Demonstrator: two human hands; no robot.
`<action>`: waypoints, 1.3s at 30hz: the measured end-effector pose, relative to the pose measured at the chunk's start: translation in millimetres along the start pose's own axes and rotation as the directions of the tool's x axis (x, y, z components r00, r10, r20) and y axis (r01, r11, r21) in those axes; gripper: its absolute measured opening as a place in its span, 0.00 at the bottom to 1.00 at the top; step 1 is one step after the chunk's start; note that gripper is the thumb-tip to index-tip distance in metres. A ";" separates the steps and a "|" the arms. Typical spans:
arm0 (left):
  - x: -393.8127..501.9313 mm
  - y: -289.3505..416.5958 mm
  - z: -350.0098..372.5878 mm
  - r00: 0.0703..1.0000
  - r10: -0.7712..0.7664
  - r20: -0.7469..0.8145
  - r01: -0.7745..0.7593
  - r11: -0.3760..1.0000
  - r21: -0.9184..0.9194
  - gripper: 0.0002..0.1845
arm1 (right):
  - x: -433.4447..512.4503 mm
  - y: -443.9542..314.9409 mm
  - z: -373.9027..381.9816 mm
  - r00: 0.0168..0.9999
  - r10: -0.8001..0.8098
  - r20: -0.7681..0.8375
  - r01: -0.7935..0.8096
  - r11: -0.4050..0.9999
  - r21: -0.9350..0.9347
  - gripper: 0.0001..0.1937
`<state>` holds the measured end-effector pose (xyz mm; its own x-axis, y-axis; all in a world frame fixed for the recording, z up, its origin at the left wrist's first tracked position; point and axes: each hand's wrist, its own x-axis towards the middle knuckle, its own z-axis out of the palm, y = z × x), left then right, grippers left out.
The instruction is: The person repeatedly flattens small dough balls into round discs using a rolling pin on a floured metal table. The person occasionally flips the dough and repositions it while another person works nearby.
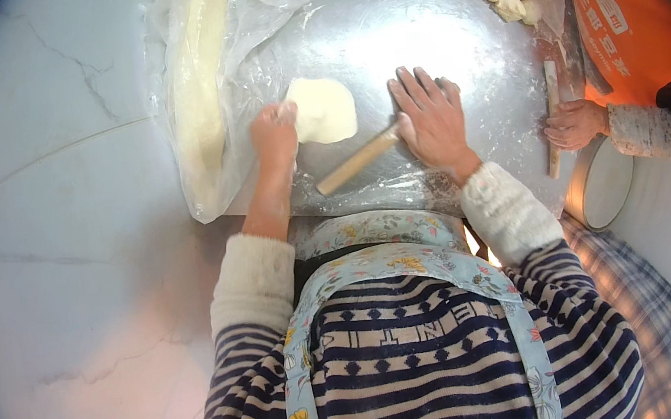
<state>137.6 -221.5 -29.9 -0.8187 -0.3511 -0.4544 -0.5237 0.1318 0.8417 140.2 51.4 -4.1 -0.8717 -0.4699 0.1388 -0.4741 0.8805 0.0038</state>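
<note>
A thin, flattened piece of dough (325, 111) lies on the metal tabletop (372, 26). My left hand (275, 130) pinches its left edge with curled fingers. To the right, my right hand (431, 112) lies palm down with its fingers spread, over one end of a wooden rolling pin (357, 160). The pin slants down and left from under the palm; its covered end is hidden. Left of my left hand, a long roll of dough (202, 92) lies inside a clear plastic sheet (201, 191).
At the right, another person's hand (579, 123) rests on a second rolling pin (551, 116). Dough pieces (503, 2) lie partly under plastic at the upper right, near an orange apron (627, 12). A round container (608, 183) stands below that hand. A marbled surface (54, 221) spans the left.
</note>
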 end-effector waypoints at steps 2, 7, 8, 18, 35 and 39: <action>-15.7 -9.7 4.6 0.990 0.097 0.104 -0.079 0.983 -0.164 0.09 | 9.5 4.7 2.6 0.999 -0.002 -0.054 0.003 1.000 0.017 0.26; -8.5 41.7 14.6 0.938 0.319 0.131 -0.339 0.782 0.522 0.17 | 102.6 5.1 11.9 0.985 0.163 -0.046 -0.165 0.986 -0.033 0.28; -4.8 51.9 17.7 0.954 0.283 0.103 -0.288 0.762 0.580 0.21 | 102.0 4.9 11.8 0.989 0.143 -0.050 -0.145 0.989 -0.038 0.28; -25.0 5.5 9.0 0.990 0.114 0.082 -0.113 0.993 -0.015 0.16 | 69.7 6.4 5.0 0.992 0.099 -0.072 -0.097 0.995 0.030 0.25; -26.5 34.2 44.0 0.754 0.307 0.581 0.016 0.875 -0.483 0.19 | -54.8 39.1 -34.5 0.964 0.260 0.048 -0.264 0.930 0.256 0.30; 49.4 85.4 107.9 0.485 0.427 0.764 -0.510 0.847 -0.150 0.21 | -54.9 41.1 -33.7 0.967 0.255 0.002 -0.241 0.909 0.341 0.27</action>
<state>27.0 -127.6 -12.0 -0.8002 0.5939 -0.0838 0.0093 0.1520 0.9883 172.8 115.4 21.8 -0.9641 -0.2297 0.1330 -0.2633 0.8918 -0.3679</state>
